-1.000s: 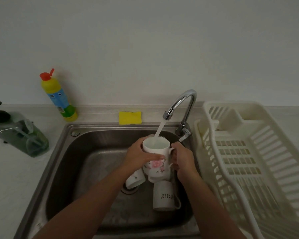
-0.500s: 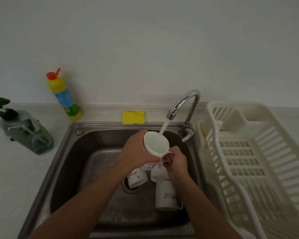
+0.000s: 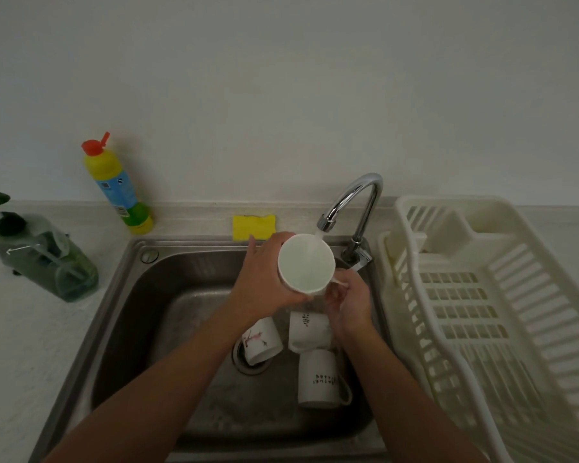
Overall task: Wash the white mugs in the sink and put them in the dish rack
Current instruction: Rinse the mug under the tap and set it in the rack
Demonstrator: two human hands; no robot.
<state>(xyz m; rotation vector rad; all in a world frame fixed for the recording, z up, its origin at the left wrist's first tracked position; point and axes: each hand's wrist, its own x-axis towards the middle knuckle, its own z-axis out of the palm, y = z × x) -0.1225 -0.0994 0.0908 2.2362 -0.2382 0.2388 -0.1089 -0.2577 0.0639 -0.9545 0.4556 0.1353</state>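
Centre of frame, over the sink (image 3: 181,295): left hand (image 3: 264,279) is wrapping the held mug (image 3: 306,267), right hand (image 3: 348,304) is curling round its handle; tap (image 3: 365,222) water is streaming into its mouth. Three other mugs (image 3: 318,379) (printed) are lying in the basin; dish rack (image 3: 482,295) is standing at right

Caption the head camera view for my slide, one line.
The left hand and right hand hold a white mug under the running faucet, three more mugs in the sink, dish rack alongside.

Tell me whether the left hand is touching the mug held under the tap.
Touching. The head view shows the left hand wrapped round the outside of the mug, its skin pressed against the mug's wall with no gap.
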